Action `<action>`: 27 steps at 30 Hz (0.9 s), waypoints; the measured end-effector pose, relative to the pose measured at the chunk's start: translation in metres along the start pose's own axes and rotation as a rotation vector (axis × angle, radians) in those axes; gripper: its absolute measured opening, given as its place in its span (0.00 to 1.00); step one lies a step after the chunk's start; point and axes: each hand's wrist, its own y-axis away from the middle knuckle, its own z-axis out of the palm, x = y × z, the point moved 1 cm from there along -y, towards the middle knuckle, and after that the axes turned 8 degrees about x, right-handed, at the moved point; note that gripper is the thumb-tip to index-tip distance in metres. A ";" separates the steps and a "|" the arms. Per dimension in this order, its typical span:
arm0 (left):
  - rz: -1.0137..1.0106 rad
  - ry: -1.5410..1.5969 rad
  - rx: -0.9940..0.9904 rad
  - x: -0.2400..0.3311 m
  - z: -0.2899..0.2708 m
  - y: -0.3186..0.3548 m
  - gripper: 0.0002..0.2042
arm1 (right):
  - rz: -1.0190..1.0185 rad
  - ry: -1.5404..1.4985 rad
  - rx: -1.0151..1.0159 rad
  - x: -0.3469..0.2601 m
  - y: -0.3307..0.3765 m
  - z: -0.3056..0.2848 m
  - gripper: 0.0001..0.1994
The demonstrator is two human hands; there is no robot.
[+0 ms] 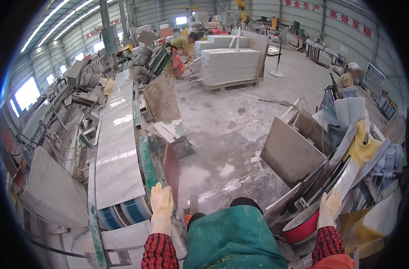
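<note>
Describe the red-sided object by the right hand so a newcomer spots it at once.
On the right, find the large brownish leaning panel. Come nearer, to the right gloved hand; the red-sided object sits just left of it. Its curved, bright red side sets it apart from the pale strips nearby.

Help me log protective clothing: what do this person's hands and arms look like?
The left hand and right hand wear pale cream gloves with long cuffs. The sleeves are checked red and black; orange cloth shows beside the right one.
</note>
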 end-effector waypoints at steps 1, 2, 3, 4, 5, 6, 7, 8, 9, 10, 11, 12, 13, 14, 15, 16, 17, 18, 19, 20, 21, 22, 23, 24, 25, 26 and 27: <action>-0.008 -0.003 -0.016 0.001 -0.002 -0.001 0.09 | 0.036 0.029 -0.015 0.000 0.001 0.000 0.27; -0.017 -0.007 -0.032 0.002 -0.002 -0.002 0.09 | 0.072 0.059 -0.029 0.000 0.004 0.004 0.27; -0.018 0.005 -0.002 0.002 -0.001 0.000 0.09 | 0.106 0.088 -0.041 0.002 0.006 0.007 0.27; -0.016 0.013 0.028 0.001 0.000 0.001 0.08 | 0.122 0.091 -0.077 0.006 0.007 0.013 0.27; -0.014 0.022 0.059 0.001 0.001 0.001 0.08 | 0.139 0.094 -0.112 0.014 0.006 0.018 0.27; -0.006 0.025 0.040 0.001 -0.002 0.001 0.08 | 0.157 0.096 -0.157 0.016 0.006 0.019 0.28; 0.003 0.028 0.021 0.002 -0.003 0.000 0.09 | 0.148 0.075 -0.191 0.019 0.006 0.019 0.28; 0.012 0.033 0.001 0.004 -0.005 -0.001 0.09 | 0.140 0.054 -0.224 0.025 0.006 0.018 0.28; -0.017 0.027 -0.009 0.006 -0.006 -0.002 0.09 | 0.132 0.034 -0.257 0.029 0.007 0.018 0.28; -0.045 0.022 -0.020 0.009 -0.007 -0.003 0.10 | 0.125 0.032 -0.246 0.030 0.004 0.021 0.28; -0.067 0.014 -0.038 0.013 -0.012 -0.005 0.10 | 0.122 0.032 -0.242 0.029 0.003 0.021 0.28; -0.059 0.014 -0.033 0.012 -0.011 -0.003 0.10 | 0.120 0.031 -0.238 0.030 0.003 0.021 0.28; -0.049 0.012 -0.023 0.010 -0.009 -0.002 0.11 | 0.103 0.034 -0.214 0.031 0.001 0.025 0.27; -0.039 0.011 -0.012 0.008 -0.007 -0.001 0.11 | 0.117 0.028 -0.247 0.036 -0.004 0.026 0.29; -0.026 0.007 0.007 0.006 -0.007 0.001 0.11 | 0.124 0.018 -0.286 0.032 -0.013 0.022 0.30; -0.009 0.010 0.026 0.006 -0.005 0.002 0.11 | 0.136 0.012 -0.321 0.034 -0.016 0.022 0.31; 0.008 0.012 0.045 0.005 -0.004 0.002 0.10 | 0.107 0.005 -0.291 0.043 -0.019 0.031 0.30; 0.023 0.008 0.051 0.006 -0.003 0.001 0.10 | 0.078 0.000 -0.262 0.049 -0.021 0.038 0.29; 0.035 0.005 0.056 0.007 -0.002 0.000 0.10 | 0.039 -0.028 -0.234 0.055 -0.026 0.042 0.28; 0.048 0.002 0.061 0.008 -0.002 -0.001 0.10 | 0.000 -0.057 -0.205 0.061 -0.031 0.046 0.26; 0.057 0.011 0.056 0.008 0.000 -0.001 0.10 | -0.051 -0.037 -0.130 0.069 -0.033 0.053 0.25; 0.066 0.016 0.048 0.007 0.001 0.000 0.10 | -0.040 -0.013 -0.119 0.071 -0.035 0.058 0.25; 0.076 0.022 0.040 0.006 0.002 0.000 0.10 | -0.028 0.011 -0.108 0.074 -0.043 0.063 0.24; 0.077 0.010 0.026 0.007 0.000 -0.001 0.10 | -0.014 0.033 -0.100 0.075 -0.049 0.067 0.24; 0.081 0.001 0.013 0.010 0.000 -0.003 0.10 | 0.026 0.061 -0.113 0.076 -0.055 0.069 0.24; 0.086 -0.007 0.001 0.013 0.000 -0.006 0.10 | 0.067 0.089 -0.127 0.078 -0.061 0.071 0.24; 0.050 -0.017 -0.071 0.016 -0.002 -0.009 0.10 | 0.107 0.117 -0.141 0.079 -0.067 0.073 0.24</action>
